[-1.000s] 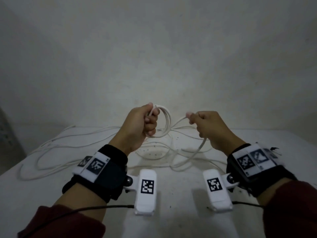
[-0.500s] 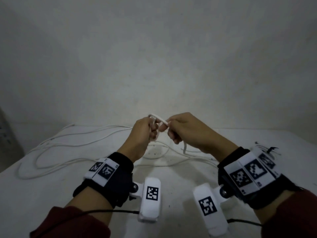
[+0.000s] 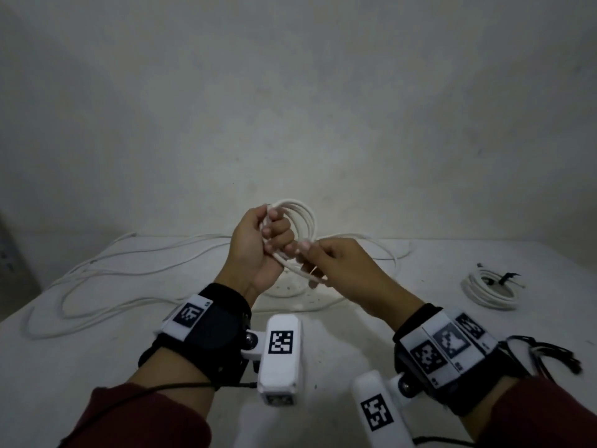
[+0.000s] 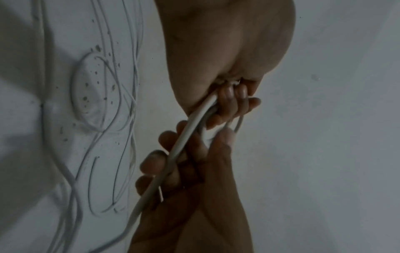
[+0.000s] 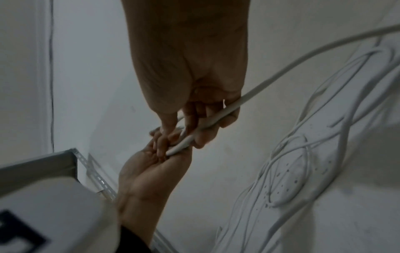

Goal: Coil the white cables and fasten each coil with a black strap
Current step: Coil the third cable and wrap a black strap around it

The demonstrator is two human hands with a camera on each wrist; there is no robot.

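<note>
Left hand (image 3: 258,247) is gripping a small coil of white cable (image 3: 302,218), fingers curled round the loops, held up above the bench (image 3: 484,318). Right hand (image 3: 336,263) is sitting just beside it, touching, pinching the cable's free run (image 3: 300,270) between thumb and fingers at the bottom of the coil. The rest of the white cable is trailing down and lying in loose loops (image 3: 106,286) across the left and middle of the bench. A finished coil (image 3: 484,291) with a black strap (image 3: 507,278) is lying on the bench at far right, well apart from both hands.
</note>
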